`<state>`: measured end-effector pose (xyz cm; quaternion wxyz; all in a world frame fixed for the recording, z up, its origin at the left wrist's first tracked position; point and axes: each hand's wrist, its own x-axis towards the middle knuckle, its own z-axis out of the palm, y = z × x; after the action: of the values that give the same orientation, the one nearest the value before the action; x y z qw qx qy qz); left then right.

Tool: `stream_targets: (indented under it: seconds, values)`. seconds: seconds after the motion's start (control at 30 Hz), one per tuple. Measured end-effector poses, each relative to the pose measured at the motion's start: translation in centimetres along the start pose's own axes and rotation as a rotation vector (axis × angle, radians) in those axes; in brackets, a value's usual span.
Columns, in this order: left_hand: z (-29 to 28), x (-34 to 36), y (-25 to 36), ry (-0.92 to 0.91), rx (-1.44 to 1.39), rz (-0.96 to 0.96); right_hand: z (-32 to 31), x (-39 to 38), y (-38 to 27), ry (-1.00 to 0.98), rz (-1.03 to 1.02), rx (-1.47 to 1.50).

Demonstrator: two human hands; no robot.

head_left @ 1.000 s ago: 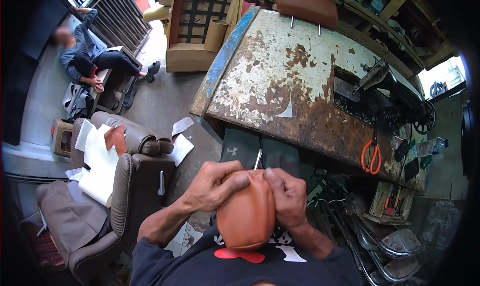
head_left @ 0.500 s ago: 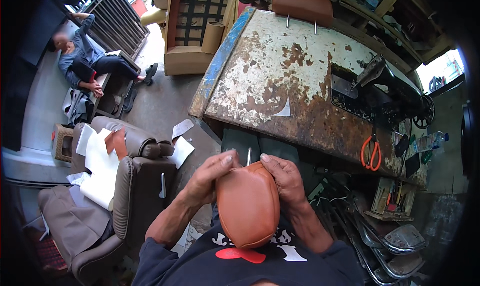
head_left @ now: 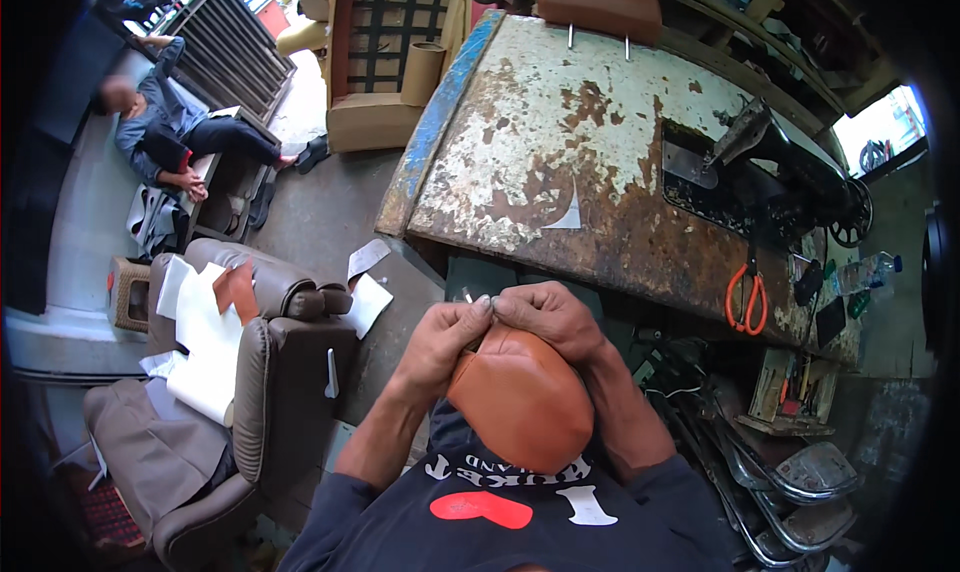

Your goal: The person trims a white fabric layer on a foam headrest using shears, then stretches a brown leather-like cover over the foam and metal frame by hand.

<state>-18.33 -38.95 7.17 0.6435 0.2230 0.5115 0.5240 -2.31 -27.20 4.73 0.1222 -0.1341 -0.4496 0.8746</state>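
A tan-brown leather headrest (head_left: 522, 397) rests against my chest, tilted with its rounded end toward the lower right. At its far end my left hand (head_left: 448, 337) is closed, thumb and fingers pinching the cover's edge beside a metal post (head_left: 467, 294) whose tip peeks out. My right hand (head_left: 553, 317) grips the same edge, its fingertips touching my left thumb. Exactly what the fingertips pinch between them is hidden. A second brown headrest (head_left: 600, 5) with two metal posts lies at the back of the worn table (head_left: 520, 122).
On the table stand a black sewing machine (head_left: 775, 157), orange-handled scissors (head_left: 746, 297) and a plastic bottle (head_left: 865, 272). A brown leather armchair (head_left: 255, 392) holding white sheets is at left. Metal chair frames (head_left: 790, 502) are stacked at right. Another person (head_left: 165, 122) sits at far left.
Both hands have come together at the headrest's far edge, covering most of the metal post. The headrest has tipped, its rounded end swinging right.
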Motion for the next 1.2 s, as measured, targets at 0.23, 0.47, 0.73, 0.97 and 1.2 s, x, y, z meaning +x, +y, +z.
stream_targets:
  seconds: [0.23, 0.47, 0.73, 0.97, 1.2]
  values:
    - [1.9, -3.5, -1.6, 0.314, -0.078, 0.291, -0.2, -0.8, 1.1, -0.011, 0.034, -0.091]
    - [-1.7, -4.3, -3.2, 0.346, 0.297, 0.234, 2.1, -7.9, -2.3, 0.307, -0.129, -0.659]
    - [2.4, -1.1, 3.8, -0.277, 1.014, 0.541, 4.5, -9.7, -2.4, 0.459, -0.187, -1.059]
    - [3.8, -0.1, 1.0, -0.039, 0.855, 0.504, 4.8, -9.0, -1.0, 0.694, -0.295, -1.173]
    - [4.9, 1.7, -1.1, 0.077, 0.18, 0.116, 1.1, -8.2, -1.7, 0.721, 0.076, -0.396]
